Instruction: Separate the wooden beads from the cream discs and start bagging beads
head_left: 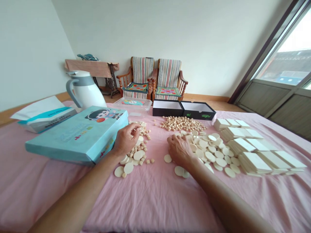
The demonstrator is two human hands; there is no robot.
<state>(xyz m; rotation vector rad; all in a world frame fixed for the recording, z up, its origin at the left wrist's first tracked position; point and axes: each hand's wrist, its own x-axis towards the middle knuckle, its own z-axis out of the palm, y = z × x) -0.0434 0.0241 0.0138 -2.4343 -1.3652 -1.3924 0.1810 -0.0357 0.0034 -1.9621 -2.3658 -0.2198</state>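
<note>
Over a mixed pile of small wooden cubes and round wooden discs, my left hand is closed, its fingers curled toward the thumb. A pale disc edge shows by its fingertips, but I cannot tell what it grips. My right hand rests palm down at the left edge of a larger heap of pale wooden discs. Its fingers bend downward together, and whatever is under them is hidden. A single loose disc lies on the cloth beside it.
A light blue box stands left, near a white jug and a tissue pack. Behind are a clear plastic lid, wooden beads and black trays. Stacked wooden squares stand right on the pink cloth.
</note>
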